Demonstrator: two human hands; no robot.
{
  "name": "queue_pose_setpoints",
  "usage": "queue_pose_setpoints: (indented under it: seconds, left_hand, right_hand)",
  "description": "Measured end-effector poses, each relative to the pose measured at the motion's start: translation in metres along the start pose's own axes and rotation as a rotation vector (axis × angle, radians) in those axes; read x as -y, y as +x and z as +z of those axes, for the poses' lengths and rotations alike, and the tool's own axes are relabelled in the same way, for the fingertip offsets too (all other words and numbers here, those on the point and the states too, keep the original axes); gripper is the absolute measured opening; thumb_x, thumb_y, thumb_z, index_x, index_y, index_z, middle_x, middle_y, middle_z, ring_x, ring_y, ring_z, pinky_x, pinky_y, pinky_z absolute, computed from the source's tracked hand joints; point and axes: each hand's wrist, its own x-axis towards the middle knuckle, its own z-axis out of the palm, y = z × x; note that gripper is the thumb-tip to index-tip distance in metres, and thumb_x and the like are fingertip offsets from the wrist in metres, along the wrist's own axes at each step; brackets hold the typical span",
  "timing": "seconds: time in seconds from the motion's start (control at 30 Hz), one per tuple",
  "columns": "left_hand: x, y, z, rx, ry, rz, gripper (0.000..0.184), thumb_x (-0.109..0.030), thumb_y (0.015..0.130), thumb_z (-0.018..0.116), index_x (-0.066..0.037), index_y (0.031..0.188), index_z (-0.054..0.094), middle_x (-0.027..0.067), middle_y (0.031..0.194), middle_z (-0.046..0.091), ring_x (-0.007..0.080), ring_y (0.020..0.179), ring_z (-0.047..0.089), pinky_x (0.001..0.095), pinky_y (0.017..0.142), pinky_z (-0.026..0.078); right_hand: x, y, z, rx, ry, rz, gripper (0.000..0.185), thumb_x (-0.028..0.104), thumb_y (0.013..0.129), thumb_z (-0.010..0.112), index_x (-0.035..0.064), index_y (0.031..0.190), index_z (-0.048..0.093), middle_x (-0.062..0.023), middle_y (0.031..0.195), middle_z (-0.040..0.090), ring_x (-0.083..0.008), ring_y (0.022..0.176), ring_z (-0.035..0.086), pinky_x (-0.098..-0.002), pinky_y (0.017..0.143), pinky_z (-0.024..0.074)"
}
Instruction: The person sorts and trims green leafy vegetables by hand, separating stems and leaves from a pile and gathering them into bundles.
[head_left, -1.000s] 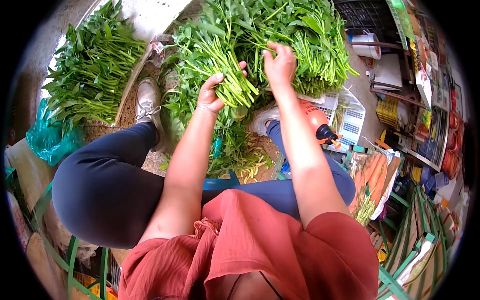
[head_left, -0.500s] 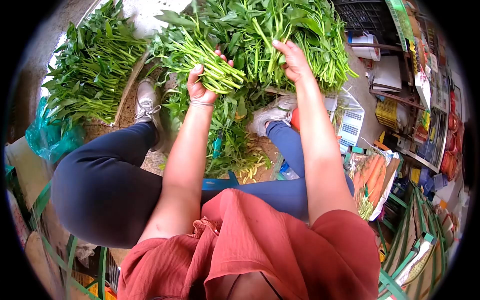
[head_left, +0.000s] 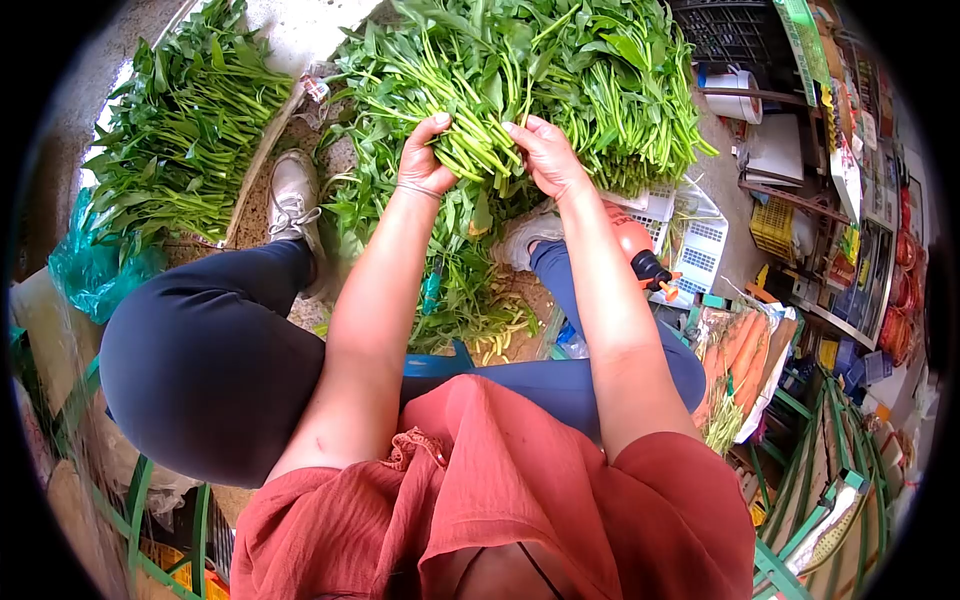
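In front of me, a bunch of water spinach point(head_left: 470, 130) is held between both hands, its cut stem ends toward me and its leaves pointing away. My left hand point(head_left: 428, 158) is closed around the left side of the stems, thumb on top. From the right, my right hand point(head_left: 548, 160) grips stems at the bunch's other edge, its thumb near the stem ends. Some of its fingers are hidden under the greens. Just beyond and to the right lies a large heap of water spinach point(head_left: 640, 130). Loose leafy trimmings point(head_left: 450, 255) lie below my hands, with a teal-handled object point(head_left: 432, 288) among them.
Another stack of water spinach point(head_left: 190, 140) lies at left, above a teal plastic bag point(head_left: 100, 265). Near my right forearm are a red spray bottle point(head_left: 630, 238), a white plastic basket point(head_left: 705, 245) and carrots point(head_left: 742, 350). A white bucket point(head_left: 735, 97) stands farther right.
My right hand has moved left and toward me from the heap, bringing stems against the bunch in my left hand. My left hand has shifted slightly right. The red spray bottle is now more exposed.
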Motion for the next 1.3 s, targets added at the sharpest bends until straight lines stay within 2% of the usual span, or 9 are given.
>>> queue_pose_setpoints:
  seconds: [0.27,0.43,0.5,0.57,0.7,0.73,1.1,1.17,1.3]
  left_hand:
    - [-0.004,-0.007,0.0,0.072,-0.081,0.082,0.053,-0.016,0.07,0.059,0.008,0.114,0.043,0.0194,0.114,0.05,0.0324,0.111,0.045,0.0456,0.097,0.034]
    - [-0.005,-0.012,0.0,0.118,-0.032,-0.065,0.058,-0.021,0.068,0.06,0.007,0.116,0.043,0.0232,0.12,0.045,0.0363,0.112,0.043,0.0464,0.099,0.03]
    - [0.003,-0.014,0.006,0.121,0.013,-0.058,0.06,-0.024,0.068,0.06,0.008,0.116,0.043,0.0274,0.123,0.04,0.0395,0.112,0.042,0.0456,0.1,0.029]
    - [0.005,-0.013,0.006,0.093,-0.011,-0.058,0.053,-0.021,0.068,0.059,0.007,0.111,0.048,0.0274,0.113,0.049,0.038,0.103,0.05,0.0457,0.095,0.037]
    - [0.0,-0.016,0.008,0.031,-0.019,-0.044,0.048,-0.02,0.069,0.059,0.007,0.108,0.049,0.0268,0.109,0.051,0.038,0.104,0.05,0.0471,0.095,0.036]
    - [0.001,-0.017,0.007,-0.001,0.035,-0.01,0.062,-0.025,0.069,0.059,0.009,0.118,0.041,0.0275,0.117,0.045,0.0378,0.112,0.043,0.0479,0.098,0.032]
    - [0.001,-0.017,0.005,-0.001,0.063,0.013,0.058,-0.023,0.07,0.06,0.007,0.116,0.042,0.0192,0.116,0.049,0.0387,0.11,0.044,0.0499,0.096,0.034]
    - [0.001,-0.016,0.006,0.025,0.046,0.008,0.058,-0.023,0.07,0.059,0.006,0.116,0.042,0.0186,0.117,0.048,0.0398,0.11,0.043,0.0513,0.097,0.033]
    - [0.001,-0.014,-0.002,-0.005,0.031,0.031,0.057,-0.023,0.071,0.059,0.006,0.117,0.042,0.0193,0.117,0.048,0.0394,0.11,0.044,0.051,0.096,0.034]
  right_hand:
    - [-0.008,0.003,-0.042,-0.472,-0.381,-0.239,0.011,0.011,0.078,0.06,0.0027,0.086,0.06,-0.0018,0.072,0.059,-0.0089,0.06,0.05,-0.0235,0.055,0.0414]
    - [0.013,-0.003,-0.016,-0.387,-0.465,-0.214,0.017,0.012,0.074,0.065,0.0025,0.087,0.06,-0.0037,0.073,0.06,-0.0095,0.06,0.053,-0.0228,0.055,0.0427]
    - [0.011,0.002,0.004,-0.285,-0.274,-0.199,0.018,0.013,0.073,0.067,0.0015,0.085,0.059,-0.0037,0.07,0.059,-0.01,0.059,0.053,-0.0226,0.054,0.0426]
    - [0.017,-0.001,0.014,-0.26,-0.363,-0.036,0.016,0.015,0.076,0.064,0.0028,0.085,0.06,-0.0034,0.07,0.06,-0.0062,0.054,0.049,-0.02,0.046,0.0377]
    - [0.009,0.0,0.014,-0.231,-0.219,-0.019,0.019,0.021,0.08,0.059,0.0032,0.088,0.059,-0.0006,0.069,0.058,-0.0055,0.053,0.047,-0.0187,0.04,0.0348]
    - [0.007,-0.001,0.014,-0.189,-0.11,-0.037,0.021,0.022,0.081,0.059,0.0032,0.09,0.058,0.0005,0.068,0.057,-0.0057,0.053,0.047,-0.0183,0.039,0.0349]
    - [0.01,-0.005,0.018,-0.217,-0.111,-0.036,0.02,0.018,0.083,0.054,0.0057,0.099,0.057,0.0008,0.073,0.059,-0.0047,0.053,0.048,-0.017,0.041,0.0392]
    - [0.012,-0.009,0.017,-0.171,0.044,-0.008,0.019,0.015,0.085,0.049,0.0069,0.101,0.054,-0.0059,0.083,0.064,-0.0066,0.052,0.051,-0.0175,0.044,0.0394]
    - [0.008,-0.014,0.022,-0.194,0.06,-0.068,0.024,0.013,0.085,0.045,0.0068,0.108,0.051,-0.0036,0.089,0.06,-0.0095,0.06,0.054,-0.0191,0.048,0.0427]
